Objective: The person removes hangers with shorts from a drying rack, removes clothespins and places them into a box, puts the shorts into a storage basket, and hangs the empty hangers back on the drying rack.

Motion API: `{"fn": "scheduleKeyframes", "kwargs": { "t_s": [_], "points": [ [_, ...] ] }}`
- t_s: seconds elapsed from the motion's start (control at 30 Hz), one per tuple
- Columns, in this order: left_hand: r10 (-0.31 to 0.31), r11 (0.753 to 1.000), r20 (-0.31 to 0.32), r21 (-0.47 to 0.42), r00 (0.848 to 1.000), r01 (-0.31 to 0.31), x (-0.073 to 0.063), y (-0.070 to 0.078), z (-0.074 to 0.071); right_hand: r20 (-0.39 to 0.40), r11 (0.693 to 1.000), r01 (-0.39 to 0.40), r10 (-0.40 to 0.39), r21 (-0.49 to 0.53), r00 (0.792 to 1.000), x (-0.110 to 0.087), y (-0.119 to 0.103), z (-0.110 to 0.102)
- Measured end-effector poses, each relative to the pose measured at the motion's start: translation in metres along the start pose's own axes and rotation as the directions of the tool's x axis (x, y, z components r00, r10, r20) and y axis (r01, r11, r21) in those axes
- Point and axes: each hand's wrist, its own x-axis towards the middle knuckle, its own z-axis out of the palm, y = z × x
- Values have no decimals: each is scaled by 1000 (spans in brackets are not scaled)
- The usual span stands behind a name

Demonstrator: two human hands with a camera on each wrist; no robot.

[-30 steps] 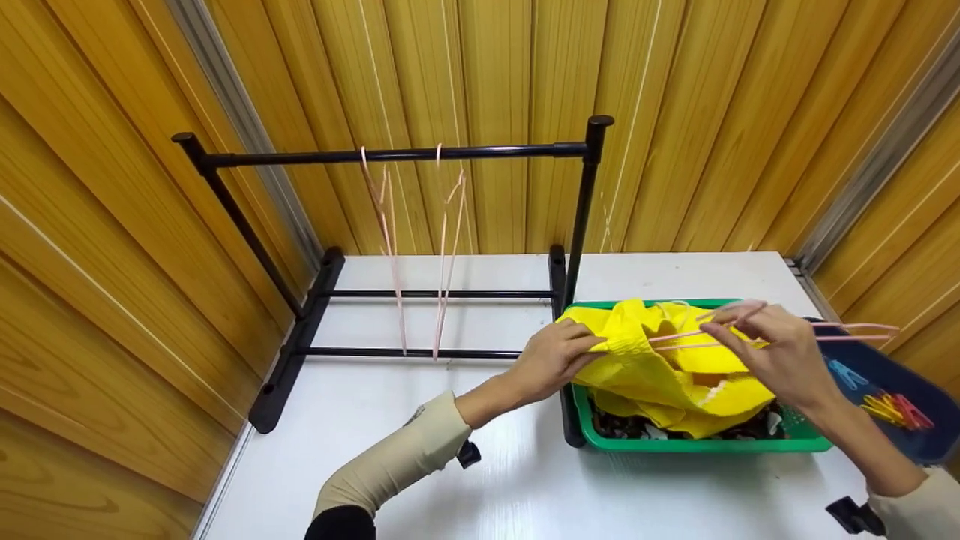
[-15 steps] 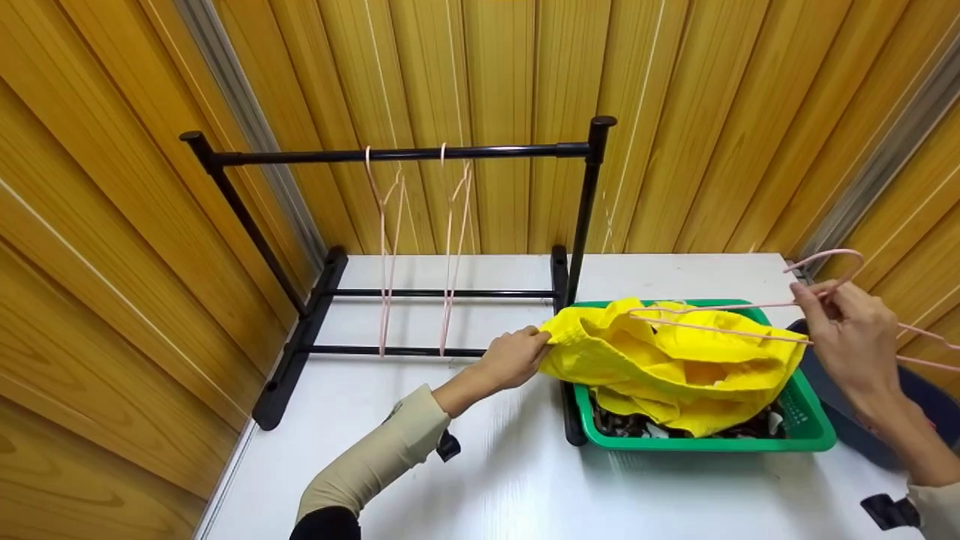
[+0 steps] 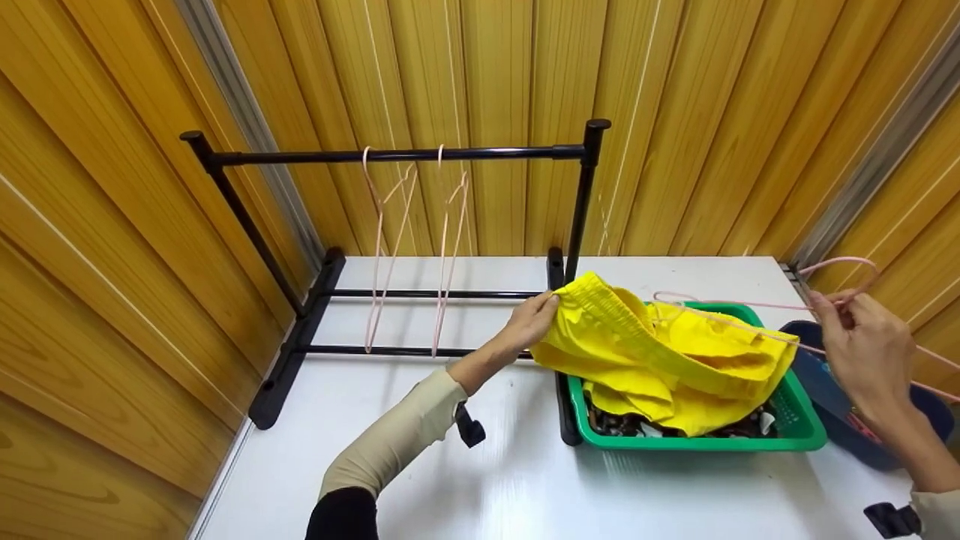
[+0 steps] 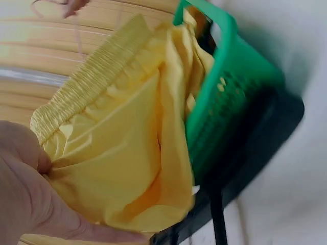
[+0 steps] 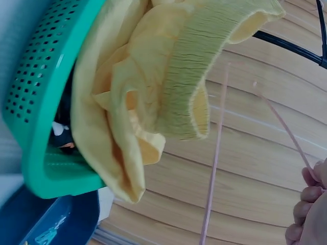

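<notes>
My left hand [image 3: 532, 321] pinches the waist edge of yellow shorts [image 3: 667, 367] with a gathered elastic waistband. In the left wrist view the thumb and fingers of the left hand [image 4: 25, 189] hold the cloth below the waistband. The shorts are partly lifted, their rest lying over the green basket [image 3: 705, 444]. A thin pink hanger [image 3: 847, 260] is gripped near its hook by my right hand [image 3: 870, 352]. Its far end overlaps the shorts in the head view. In the right wrist view the hanger [image 5: 212, 189] runs beside the waistband, outside its opening.
A black clothes rack [image 3: 487, 154] stands behind and left, with two pink hangers [image 3: 444, 247] on its bar. Dark patterned cloth lies in the basket beneath the shorts. To its right is a navy tub [image 3: 930, 416] with clothes pegs inside. Wood-patterned walls enclose the white table [image 3: 487, 487].
My right hand has moved right, drawing the hanger away from the waistband beside my left hand. The left hand first shifted left, then raised the waistband higher.
</notes>
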Motion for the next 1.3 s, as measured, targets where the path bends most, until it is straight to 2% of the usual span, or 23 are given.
{"fn": "scheduleKeyframes", "kwargs": {
  "t_s": [0.03, 0.1, 0.17, 0.27, 0.3, 0.33, 0.37, 0.4, 0.47, 0.5, 0.53, 0.57, 0.6, 0.63, 0.7, 0.73, 0.77, 0.87, 0.93, 1.0, 1.1, 1.2, 1.3],
  "points": [
    [-65, 994, 12, -92, 998, 66, 1, 4, 2, 27, 1000, 16, -16, -15, 1000, -1, 2, 0],
    [-150, 956, 30, -252, 988, 152, 2, 11, 5, 102, 998, 57, -55, -23, 993, -4, 7, 0],
    [-152, 923, 39, -352, 988, 156, 2, 16, 11, 187, 997, 79, -76, -10, 979, -8, 11, -1],
    [-40, 897, 89, -435, 995, 75, -1, 23, 20, 277, 998, 66, -69, 22, 958, -10, 14, -4],
    [27, 896, 138, -443, 990, 37, -1, 24, 23, 295, 998, 59, -62, 19, 953, -10, 14, -5],
    [101, 898, 195, -439, 976, -5, -2, 25, 27, 309, 999, 53, -55, 15, 949, -11, 15, -5],
    [171, 908, 258, -416, 951, -50, -2, 25, 31, 320, 999, 52, -53, 12, 946, -10, 15, -5],
    [243, 918, 328, -382, 913, -107, -2, 25, 36, 332, 999, 50, -49, 6, 942, -10, 16, -5],
    [339, 937, 464, -250, 819, -246, -1, 24, 47, 354, 999, 46, -43, 0, 934, -9, 16, -4],
    [356, 932, 511, -131, 782, -339, -1, 22, 53, 362, 999, 44, -40, -4, 931, -9, 16, -4],
    [362, 900, 543, 6, 758, -435, -2, 21, 59, 367, 999, 44, -39, -6, 929, -9, 16, -4],
    [363, 830, 563, 166, 742, -532, -3, 19, 65, 369, 999, 44, -38, -7, 929, -9, 16, -3],
    [361, 733, 571, 316, 738, -603, -3, 17, 71, 371, 999, 44, -37, -10, 928, -9, 16, -3],
    [357, 621, 561, 454, 747, -638, -4, 15, 76, 372, 999, 46, -38, -13, 927, -10, 16, -2],
    [361, 418, 504, 665, 785, -619, -5, 12, 85, 376, 999, 44, -36, -14, 926, -11, 16, -1],
    [360, 345, 464, 740, 809, -577, -4, 11, 89, 376, 999, 45, -36, -16, 926, -11, 16, -1],
    [353, 306, 429, 787, 832, -536, -2, 10, 92, 376, 999, 45, -34, -19, 926, -11, 16, -1],
    [263, 331, 401, 817, 878, -472, 3, 6, 98, 369, 999, 36, -26, -20, 929, -10, 16, -1],
    [163, 317, 440, 824, 883, -469, 5, 3, 101, 348, 999, 39, -29, -23, 937, -8, 16, -3],
    [57, 322, 495, 813, 867, -486, 4, 2, 104, 313, 999, 36, -27, -22, 949, -5, 17, -4],
    [-76, 303, 532, 818, 843, -489, 0, 7, 108, 248, 1000, 28, -24, -14, 969, -3, 17, -2],
    [-172, 325, 536, 823, 827, -465, 0, 16, 111, 199, 1000, 4, -7, 14, 980, -1, 13, 2],
    [-218, 289, 534, 835, 817, -468, 2, 19, 112, 196, 996, -16, 0, 84, 981, -2, 4, 8]
  ]
}}
